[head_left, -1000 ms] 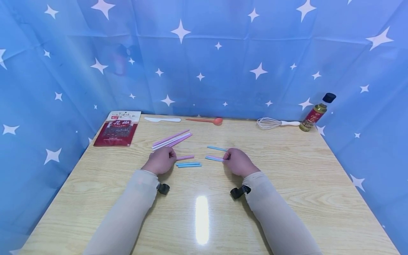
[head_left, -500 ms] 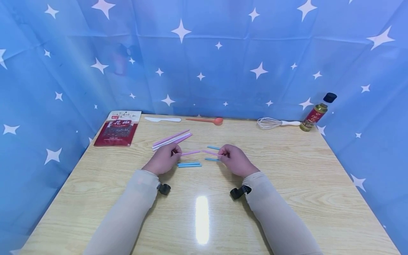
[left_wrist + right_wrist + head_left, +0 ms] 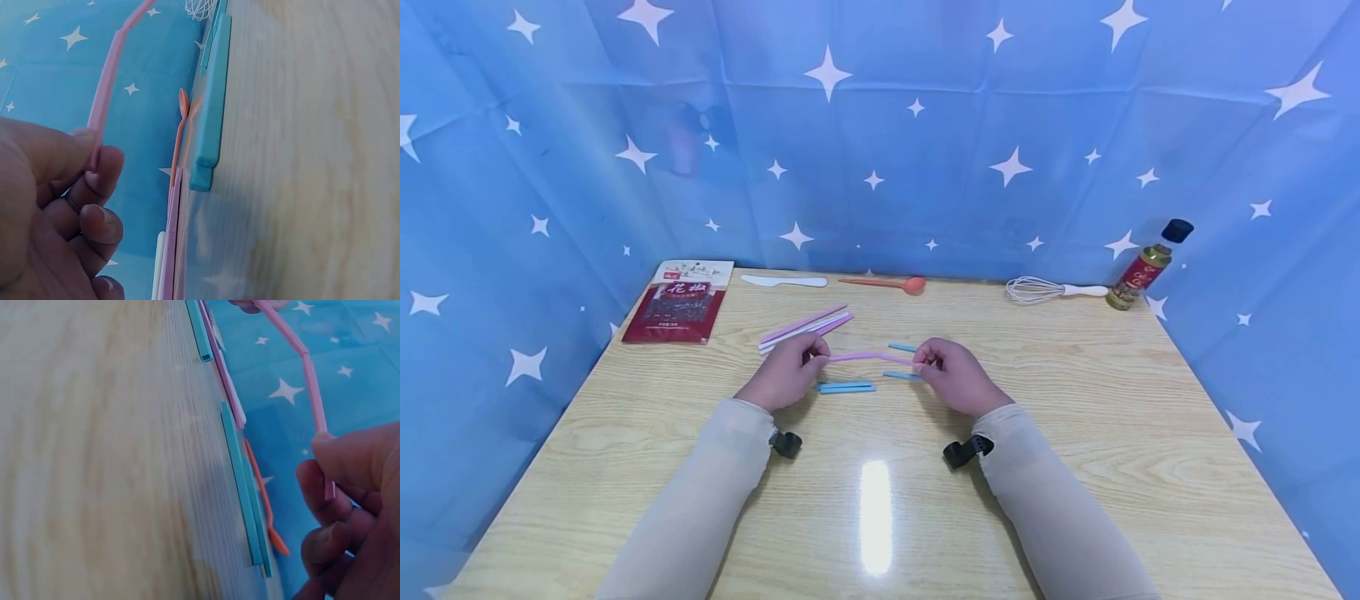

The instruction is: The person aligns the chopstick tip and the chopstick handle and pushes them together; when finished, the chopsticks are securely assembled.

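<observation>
My left hand [image 3: 786, 371] pinches a slim pink stick [image 3: 850, 357] between thumb and forefinger. A second pink stick [image 3: 895, 359] is pinched the same way in my right hand [image 3: 951, 375]. In both wrist views the pink sticks meet end to end at a slight angle, held above the table. Below the left one lie short blue sticks [image 3: 847, 387] side by side. Two more blue sticks, a far one [image 3: 901, 347] and a near one [image 3: 901, 376], run partly behind my right fingers. Longer pink and white sticks [image 3: 805, 327] lie just beyond my left hand.
Along the table's [image 3: 1075, 433] back edge lie a red spice packet [image 3: 675, 304], a white knife [image 3: 784, 282], an orange spoon [image 3: 912, 286] and a whisk [image 3: 1037, 289]. An oil bottle [image 3: 1138, 271] stands at the back right, before a blue starry curtain [image 3: 880, 125].
Both hands have raised their pink sticks from close to the blue ones and brought them toward each other. The inner ends, apart half a second ago, now meet.
</observation>
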